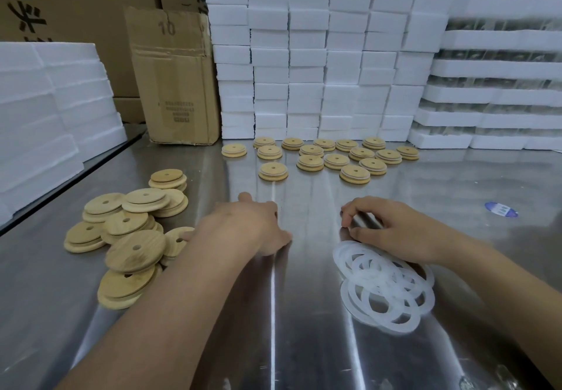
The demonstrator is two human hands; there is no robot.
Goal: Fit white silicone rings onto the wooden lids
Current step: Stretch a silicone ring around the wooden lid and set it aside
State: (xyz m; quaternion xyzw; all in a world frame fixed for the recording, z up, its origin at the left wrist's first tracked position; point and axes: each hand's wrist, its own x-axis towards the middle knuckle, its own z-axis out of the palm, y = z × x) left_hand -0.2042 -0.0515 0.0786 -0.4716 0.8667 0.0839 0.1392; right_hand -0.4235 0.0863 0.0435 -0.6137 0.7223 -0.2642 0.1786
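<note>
My left hand (pixel 251 224) lies back-up over the steel table (pixel 273 313), just right of the bare wooden lids (pixel 130 237) heaped at my 9 o'clock. One finger points away from me and the rest are hidden under the hand, so I cannot tell whether it holds a lid. My right hand (pixel 383 228) arches with its fingers curled and their tips down on the steel, at the far edge of the white silicone rings (pixel 383 289) tangled at my 4 o'clock. Whether a ring is pinched between thumb and fingertip I cannot tell, because the rings are pale and thin there.

The finished lids (pixel 319 155), each with a white band round its step, are spread at 12 o'clock in front of the foam blocks (pixel 319 55). As I judge it, I am between pieces and fetching one lid and one ring.

To do this step well, I should peel a single ring off the tangle, since they overlap and probably cling. I should take the top lid so the heap does not slide. Then I hook the ring on one side of the lid's narrower step, walk it round with my thumbs, and check that it sits flat with no twist.
</note>
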